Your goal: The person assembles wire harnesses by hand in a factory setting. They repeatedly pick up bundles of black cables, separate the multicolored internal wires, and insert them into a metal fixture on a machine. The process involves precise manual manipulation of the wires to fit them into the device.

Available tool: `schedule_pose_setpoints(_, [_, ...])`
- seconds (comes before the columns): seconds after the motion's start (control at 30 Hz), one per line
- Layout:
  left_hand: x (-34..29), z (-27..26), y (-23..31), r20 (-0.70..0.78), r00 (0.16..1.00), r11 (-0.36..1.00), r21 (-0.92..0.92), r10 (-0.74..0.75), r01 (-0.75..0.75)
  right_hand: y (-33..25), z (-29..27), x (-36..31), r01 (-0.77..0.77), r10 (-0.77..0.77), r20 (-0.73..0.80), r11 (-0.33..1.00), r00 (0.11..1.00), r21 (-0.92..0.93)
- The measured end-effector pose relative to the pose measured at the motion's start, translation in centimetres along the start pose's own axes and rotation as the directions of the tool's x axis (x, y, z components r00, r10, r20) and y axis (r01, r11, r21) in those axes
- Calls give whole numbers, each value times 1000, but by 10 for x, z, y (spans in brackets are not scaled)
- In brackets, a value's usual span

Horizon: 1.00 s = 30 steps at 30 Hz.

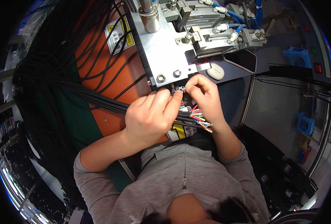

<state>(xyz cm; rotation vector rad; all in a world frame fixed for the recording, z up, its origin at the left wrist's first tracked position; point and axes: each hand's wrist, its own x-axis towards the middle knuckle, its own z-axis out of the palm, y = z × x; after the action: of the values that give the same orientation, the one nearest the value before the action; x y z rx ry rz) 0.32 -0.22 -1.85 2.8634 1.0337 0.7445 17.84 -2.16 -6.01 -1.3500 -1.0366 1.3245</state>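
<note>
My left hand [150, 115] is closed just below the front edge of a metal machine plate [161, 61], its thumb and forefinger pinched at a cable end. Thin coloured wires [182, 89] come out between its fingertips. My right hand [204, 93] pinches the tips of those wires from the other side, thumb against forefinger. Beneath my left hand passes a bundle of black cables [109, 103]. Its stripped ends, with red, blue, white and yellow wires [201, 120], fan out below my right hand. The exact grip at the fingertips is partly hidden.
Pneumatic cylinders with blue hoses [217, 31] sit on the machine above my hands. A white oval case [215, 71] and a dark phone [240, 61] lie to the right. More black cables [42, 69] hang at the left over an orange surface [105, 121]. Blue stools [297, 56] stand beyond.
</note>
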Motion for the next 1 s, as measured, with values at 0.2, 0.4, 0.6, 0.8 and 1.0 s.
schedule_pose_setpoints(0.2, [3, -1, -3, -31, 998, 996, -70, -58, 56, 4, 8, -2, 176, -186, -78, 977, 979, -118])
schedule_pose_setpoints(0.4, [-5, -19, 7, 142, 984, 993, 76, -106, 96, 5, -2, 1, 339, -363, -118, 923, 924, -181])
schedule_pose_setpoints(0.6, [-6, -19, 0, 159, 973, 986, -6, -164, 167, -25, -3, 11, 785, -663, 448, 598, 600, -166])
schedule_pose_setpoints(0.8, [7, -24, -6, -74, 996, 986, -158, 40, -52, -25, -19, 3, 789, -730, 302, 550, 614, -275])
schedule_pose_setpoints(1.0, [4, -23, -9, -144, 982, 946, -281, 126, -163, -40, -20, -18, 690, -683, 131, 677, 718, -255])
